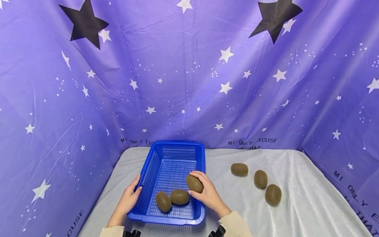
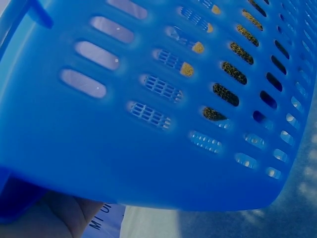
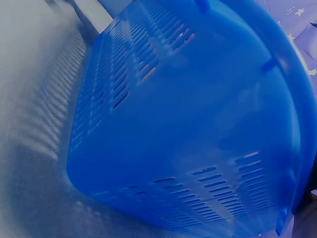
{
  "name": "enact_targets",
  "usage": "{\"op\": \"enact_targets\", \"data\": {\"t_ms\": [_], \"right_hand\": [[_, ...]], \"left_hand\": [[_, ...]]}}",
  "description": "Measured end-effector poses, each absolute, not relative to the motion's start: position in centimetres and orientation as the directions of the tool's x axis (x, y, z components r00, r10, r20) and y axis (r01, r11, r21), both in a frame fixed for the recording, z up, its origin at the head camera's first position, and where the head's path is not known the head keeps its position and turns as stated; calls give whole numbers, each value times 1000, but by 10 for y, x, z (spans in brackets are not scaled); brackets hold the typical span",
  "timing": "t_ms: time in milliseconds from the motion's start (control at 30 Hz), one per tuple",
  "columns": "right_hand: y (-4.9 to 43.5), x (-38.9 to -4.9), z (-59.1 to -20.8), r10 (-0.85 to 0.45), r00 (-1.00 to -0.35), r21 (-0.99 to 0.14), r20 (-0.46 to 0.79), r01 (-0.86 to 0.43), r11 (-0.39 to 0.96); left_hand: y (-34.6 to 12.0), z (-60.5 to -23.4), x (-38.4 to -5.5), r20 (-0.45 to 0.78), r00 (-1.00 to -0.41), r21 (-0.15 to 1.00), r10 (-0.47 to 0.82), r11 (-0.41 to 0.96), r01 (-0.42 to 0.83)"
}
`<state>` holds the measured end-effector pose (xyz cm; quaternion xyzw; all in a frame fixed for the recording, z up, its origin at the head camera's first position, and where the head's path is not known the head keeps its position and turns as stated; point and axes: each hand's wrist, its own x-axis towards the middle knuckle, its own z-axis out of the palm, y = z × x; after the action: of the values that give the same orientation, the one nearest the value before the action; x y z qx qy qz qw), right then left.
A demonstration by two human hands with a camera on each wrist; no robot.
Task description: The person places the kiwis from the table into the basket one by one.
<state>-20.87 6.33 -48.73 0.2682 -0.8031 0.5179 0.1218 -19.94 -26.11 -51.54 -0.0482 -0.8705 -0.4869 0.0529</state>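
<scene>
A blue plastic basket (image 1: 177,220) with slotted walls stands on the cloth-covered table. My left hand (image 1: 128,199) holds its left rim, thumb over the edge; in the left wrist view part of that hand (image 2: 47,215) shows below the basket wall (image 2: 99,148). Over the right side of the basket, my right hand (image 1: 208,194) grips a brown kiwi (image 1: 194,183) between thumb and fingers. Two more kiwis, one tilted (image 1: 163,201) and one lying sideways (image 1: 179,197), rest on the basket floor near the front. The right wrist view is filled mostly by the basket's outer wall (image 3: 188,109).
Three kiwis lie on the table right of the basket: one farther back (image 1: 239,169), a middle one (image 1: 260,179) and a nearer one (image 1: 273,195). Pale wrinkled cloth (image 1: 299,177) covers the table. A purple star-patterned curtain (image 1: 183,82) encloses the back and sides.
</scene>
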Motion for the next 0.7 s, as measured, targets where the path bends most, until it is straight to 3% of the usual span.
{"op": "enact_targets", "data": {"t_ms": [133,467,700], "right_hand": [[66,-219,-511,-308,-837,-775,451,-539,329],[71,-219,-514,-276,-848,-815,453,-520,257],[76,-214,-507,-168,-851,-825,497,-523,213]], "left_hand": [[-260,-517,-200,121,-992,845,26,522,117],[-260,-515,-199,133,-991,838,26,531,127],[-259,-514,-198,120,-993,840,18,531,111]]}}
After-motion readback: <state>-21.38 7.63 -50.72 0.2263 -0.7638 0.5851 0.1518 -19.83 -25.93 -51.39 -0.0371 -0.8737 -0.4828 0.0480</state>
